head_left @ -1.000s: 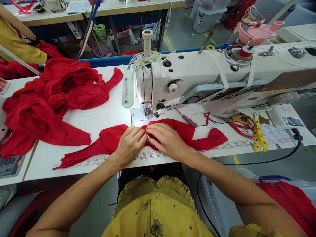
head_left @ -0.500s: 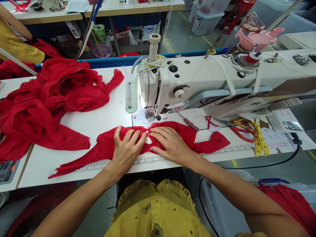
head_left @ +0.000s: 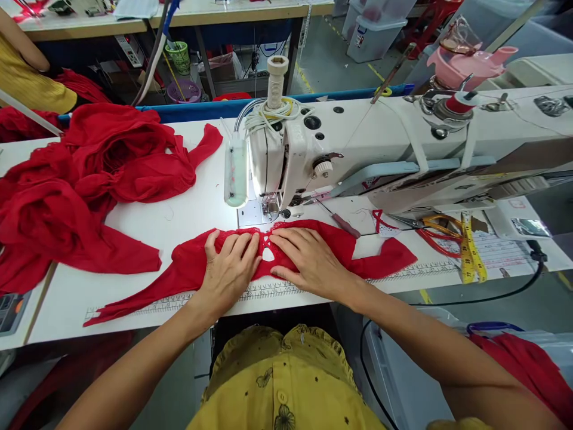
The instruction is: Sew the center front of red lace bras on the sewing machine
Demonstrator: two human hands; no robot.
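Note:
A red garment piece with lace edging (head_left: 188, 260) lies spread along the front of the white sewing table. Near its middle is a small cut-out with white table showing through. To the left of that opening, my left hand (head_left: 229, 266) presses on the cloth, fingers apart and slightly bent. My right hand (head_left: 308, 260) lies flat on the cloth at the right of the opening, fingers stretched out. Just behind the cloth stands the sewing machine (head_left: 358, 134), its presser foot (head_left: 270, 207) apart from the lace edge.
A heap of red garments (head_left: 120, 158) covers the table's left side. Right of my hands lie a dark-handled tool (head_left: 344, 226), orange-handled scissors (head_left: 441, 222) and a yellow measuring tape (head_left: 468, 254). A printed ruler strip (head_left: 273, 290) runs along the front edge. Another person's arm (head_left: 24, 45) shows at upper left.
My left hand has drawn slightly left and its fingers bend a little more, so more of the cut-out shows. My right hand stays nearly in place. The view has shifted slightly.

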